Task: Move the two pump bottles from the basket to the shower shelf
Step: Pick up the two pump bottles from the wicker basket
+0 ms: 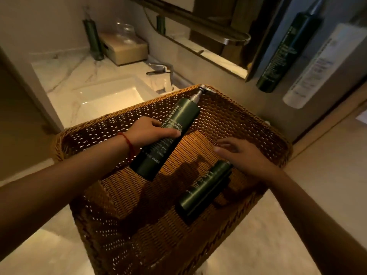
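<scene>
— How do I lift these cleanly?

— My left hand (151, 130) is wrapped round one bottle (168, 135), tilted above the basket (248, 120). My right hand (242, 153), fingers spread, should close round the second bottle (204, 191) lying inside.

— Count?

— Two bottles, one basket.

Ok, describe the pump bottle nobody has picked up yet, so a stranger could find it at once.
Start at the big brown wicker basket in front of the marble sink counter. Two dark green pump bottles are inside. Yours is the bottle lying flat on the basket floor, under the open right hand, not the shampoo bottle gripped by the left hand.
</scene>
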Tool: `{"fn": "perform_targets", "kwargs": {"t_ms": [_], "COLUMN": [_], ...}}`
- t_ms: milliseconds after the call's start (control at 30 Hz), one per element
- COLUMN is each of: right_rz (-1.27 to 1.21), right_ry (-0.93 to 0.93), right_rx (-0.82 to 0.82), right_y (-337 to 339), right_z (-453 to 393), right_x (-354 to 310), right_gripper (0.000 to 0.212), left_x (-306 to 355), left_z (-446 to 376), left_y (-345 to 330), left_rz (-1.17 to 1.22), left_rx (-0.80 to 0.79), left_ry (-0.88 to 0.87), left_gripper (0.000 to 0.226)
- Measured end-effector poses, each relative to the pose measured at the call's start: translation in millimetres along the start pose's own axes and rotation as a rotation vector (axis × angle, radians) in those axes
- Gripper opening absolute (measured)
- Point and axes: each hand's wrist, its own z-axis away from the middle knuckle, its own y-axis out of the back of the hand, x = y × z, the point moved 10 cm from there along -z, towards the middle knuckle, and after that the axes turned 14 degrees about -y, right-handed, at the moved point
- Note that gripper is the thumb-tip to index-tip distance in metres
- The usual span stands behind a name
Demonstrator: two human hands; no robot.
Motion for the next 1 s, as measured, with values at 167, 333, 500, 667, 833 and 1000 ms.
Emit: {"fn": "perform_targets", "kwargs": {"t_ms": [167,333,500,667,833,1000], "right_rz": [0.068,0.025,-0.076,-0.368,-0.391,-0.305], "right_ry": [-0.163,-0.481,-0.769,-1.072,-1.106,-1.071], "right_rx": [0.052,-0.061,-0.262,-0.363,-0.350,-0.339], "right_y": [-10.1,-28.9,-58.4,-87.4,-104.2,-122.2], "right_z": [-0.5,-9.6,-6.7,-2.4,-16.1,-39.5], "right_x": [11.6,46.4,71.7,94.3,103.7,87.8], "right_gripper": [0.052,0.047,0.062,0.091,0.083,0.076], "left_x": [-1.0,-7.7,-10.1,-10.6,-15.7,-23.8], "left_z": [2.4,4.9,3.5,-1.3,-4.3,-2.6], "left_y": [-9.1,-21.2,-26.0,-20.3,-4.6,1.5], "left_rz": [0.016,0.011,0.005,-0.012,-0.066,-0.045], "left_rx": [-0.069,-0.132,-0.178,-0.190,-0.161,-0.145], "left_ry": [0.005,0.012,-0.006,-0.026,-0.032,-0.001], "left_gripper": [0.041,0.042,0.038,0.039,0.035,0.038]}}
